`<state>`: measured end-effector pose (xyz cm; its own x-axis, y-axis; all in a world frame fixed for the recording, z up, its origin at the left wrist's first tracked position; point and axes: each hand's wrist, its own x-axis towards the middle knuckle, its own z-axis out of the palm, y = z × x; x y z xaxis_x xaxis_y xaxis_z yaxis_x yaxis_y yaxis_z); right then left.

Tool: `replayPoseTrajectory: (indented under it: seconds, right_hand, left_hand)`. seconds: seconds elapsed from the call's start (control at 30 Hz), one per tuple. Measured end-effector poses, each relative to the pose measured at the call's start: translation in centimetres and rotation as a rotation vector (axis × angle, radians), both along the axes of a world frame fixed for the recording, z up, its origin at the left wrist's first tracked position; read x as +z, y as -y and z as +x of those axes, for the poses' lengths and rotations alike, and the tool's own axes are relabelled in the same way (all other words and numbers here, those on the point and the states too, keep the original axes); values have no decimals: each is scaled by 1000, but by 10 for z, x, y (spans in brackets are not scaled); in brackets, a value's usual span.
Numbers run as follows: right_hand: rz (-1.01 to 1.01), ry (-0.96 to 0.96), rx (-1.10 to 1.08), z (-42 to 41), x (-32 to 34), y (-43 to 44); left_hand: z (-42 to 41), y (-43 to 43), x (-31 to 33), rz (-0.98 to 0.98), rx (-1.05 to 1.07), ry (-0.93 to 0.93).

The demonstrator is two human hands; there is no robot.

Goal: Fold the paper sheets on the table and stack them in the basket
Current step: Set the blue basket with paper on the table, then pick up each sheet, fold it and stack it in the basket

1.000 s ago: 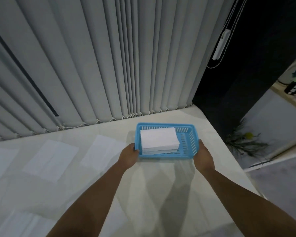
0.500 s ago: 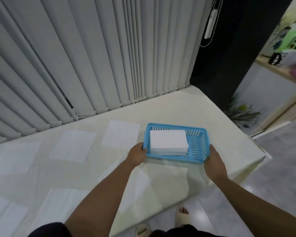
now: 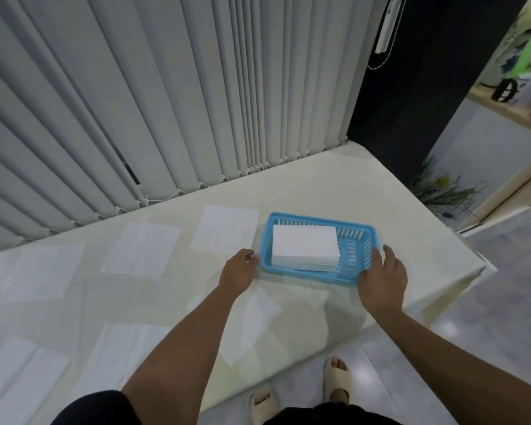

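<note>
Your left grip (image 3: 238, 269) curls at one end of the blue slotted plastic basket (image 3: 353, 238), can't tell if it's pinching. Your right grip (image 3: 382, 279) lies spread open on the other end. The folded white paper stack (image 3: 304, 245) sits inside, between them. Looks like you're just parking the basket. Next up, fold the flat white paper sheet (image 3: 224, 230) just past your left grip.

Our blue basket (image 3: 307, 275) sits on the cream table (image 3: 334, 185) near its right corner, with a stack of folded white paper (image 3: 304, 246) lying in its left part. Our left hand (image 3: 239, 269) touches the basket's left rim; whether it grips, we cannot tell. Our right hand (image 3: 382, 279) lies with relaxed fingers at the right end. Flat sheets (image 3: 226, 228) lie to the left.
</note>
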<state>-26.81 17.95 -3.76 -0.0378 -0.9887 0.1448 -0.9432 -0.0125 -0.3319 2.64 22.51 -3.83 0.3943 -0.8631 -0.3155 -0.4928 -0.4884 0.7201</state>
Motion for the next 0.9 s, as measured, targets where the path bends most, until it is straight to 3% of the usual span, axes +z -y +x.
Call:
replayPoseTrajectory:
  seconds: [0.17, 0.53, 0.73, 0.9]
  right_hand:
    - [-219, -134, 310, 52, 11, 3]
    - [-148, -350, 920, 197, 12, 13]
    - [63, -666, 1128, 254, -6, 11]
    - [109, -686, 1131, 261, -9, 14]
  left_hand:
    - [43, -33, -9, -17, 209, 173]
    - [83, -101, -16, 360, 160, 419]
    - [84, -105, -22, 288, 277, 213]
    - [88, -97, -22, 340, 263, 157]
